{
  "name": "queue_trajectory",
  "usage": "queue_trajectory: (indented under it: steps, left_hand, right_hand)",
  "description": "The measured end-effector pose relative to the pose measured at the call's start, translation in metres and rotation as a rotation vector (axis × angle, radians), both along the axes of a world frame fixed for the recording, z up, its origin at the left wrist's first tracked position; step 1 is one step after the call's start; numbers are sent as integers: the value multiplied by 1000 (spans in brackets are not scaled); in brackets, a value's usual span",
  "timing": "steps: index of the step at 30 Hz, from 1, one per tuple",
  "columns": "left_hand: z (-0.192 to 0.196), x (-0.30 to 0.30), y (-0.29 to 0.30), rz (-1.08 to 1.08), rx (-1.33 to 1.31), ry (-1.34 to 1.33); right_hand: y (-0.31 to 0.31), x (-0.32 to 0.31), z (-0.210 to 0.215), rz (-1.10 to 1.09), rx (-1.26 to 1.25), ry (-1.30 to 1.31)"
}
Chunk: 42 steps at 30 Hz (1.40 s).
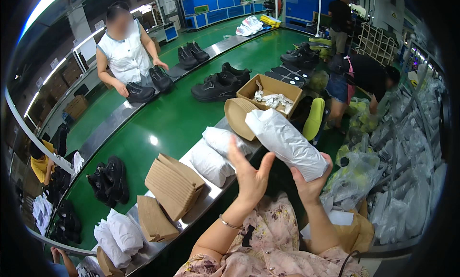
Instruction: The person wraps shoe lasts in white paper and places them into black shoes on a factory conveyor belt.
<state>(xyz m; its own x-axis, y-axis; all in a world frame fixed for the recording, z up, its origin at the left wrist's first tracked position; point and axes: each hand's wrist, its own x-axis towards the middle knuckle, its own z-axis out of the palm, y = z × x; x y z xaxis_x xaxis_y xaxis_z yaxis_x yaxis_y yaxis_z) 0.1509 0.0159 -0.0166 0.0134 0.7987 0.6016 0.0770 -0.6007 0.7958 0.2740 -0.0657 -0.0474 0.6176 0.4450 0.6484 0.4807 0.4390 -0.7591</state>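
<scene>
A bundle wrapped in white paper (287,140) is tilted in front of me, its near end gripped by my right hand (311,183). To its left my left hand (251,174) is raised with thumb and fingers apart, holding nothing. Just beyond that hand, two more white paper-wrapped bundles (211,164) rest on the metal bench edge. Behind the held bundle stand curved brown cardboard pieces (236,115), beside an open cardboard box (251,89) with crumpled white paper in it. What the wrapping contains is hidden.
Stacked corrugated cardboard pieces (172,186) and further wrapped bundles (125,231) line the bench to my left. Black shoes (218,88) stand on the green conveyor (158,119). Across it, a person (125,49) handles black shoes. At right are a yellow-green insole (314,119) and a rack of plastic-bagged items (407,181).
</scene>
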Motion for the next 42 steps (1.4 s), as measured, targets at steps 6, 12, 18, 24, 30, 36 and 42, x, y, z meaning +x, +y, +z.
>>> queue_trajectory:
  steps: [6, 12, 18, 24, 30, 36, 42]
  left_hand:
    - [37, 36, 125, -354, -560, -250]
    - [13, 54, 256, -506, -997, -660]
    - [11, 49, 308, -311, -1188, -1029]
    - [-1, 77, 363, -182, -1205, -1009]
    - [-9, 104, 427, 210, -557, 329]
    - [-40, 126, 530, 462, -286, 645]
    - [-64, 134, 562, 385, -649, 647]
  right_hand:
    - [90, 63, 39, 38, 110, -868]
    - [186, 65, 36, 273, -248, -132]
    - [253, 44, 67, 484, -463, 327]
    - [324, 82, 66, 516, -548, 307]
    - [431, 172, 64, 242, -613, -241]
    - [548, 188, 29, 465, -549, -918]
    - [598, 161, -37, 534, -607, -994]
